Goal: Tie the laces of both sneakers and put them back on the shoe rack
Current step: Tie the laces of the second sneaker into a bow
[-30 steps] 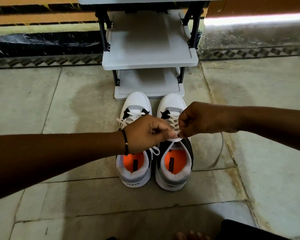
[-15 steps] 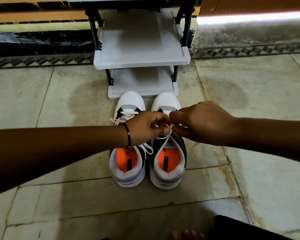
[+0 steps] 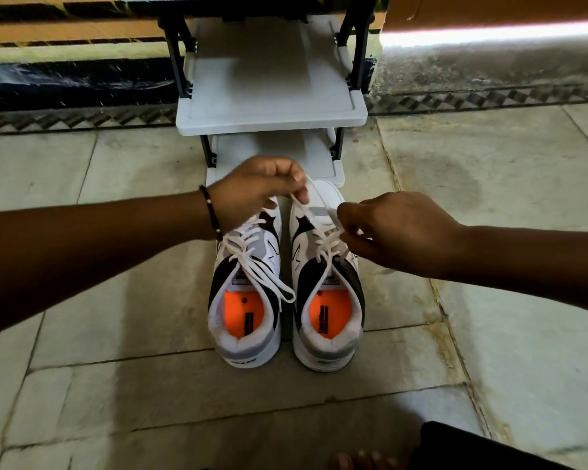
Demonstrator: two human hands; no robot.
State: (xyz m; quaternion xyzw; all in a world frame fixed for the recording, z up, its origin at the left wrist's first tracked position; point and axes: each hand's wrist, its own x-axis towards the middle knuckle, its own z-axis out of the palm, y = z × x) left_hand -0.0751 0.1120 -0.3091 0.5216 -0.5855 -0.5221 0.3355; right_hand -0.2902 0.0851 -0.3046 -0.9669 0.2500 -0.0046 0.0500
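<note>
- Here, two white sneakers stand side by side on the stone floor [image 3: 506,300], toes toward the shoe rack [image 3: 272,106], heels toward the camera, orange insoles showing.
- The left sneaker [image 3: 248,300] has its laces [image 3: 252,262] tied in a bow, with one loop hanging over its inner side.
- The right sneaker [image 3: 326,300] sits just beside it, toe nearly touching the rack's bottom shelf.
- The left hand [image 3: 255,188] is closed, pinching a loop of the right sneaker's lace [image 3: 316,198] between thumb and fingers, raised above the toes.
- The right hand [image 3: 398,228] is also closed, pinching the other part of that lace over the right side of the same sneaker.
- The lace runs taut between both hands and down to the eyelets.
- A dark beaded band [image 3: 211,212] circles the left wrist.
- Both rack shelves in view are bare of shoes.
- Bare toes [image 3: 364,461] and dark cloth [image 3: 472,449] show at the bottom edge.
</note>
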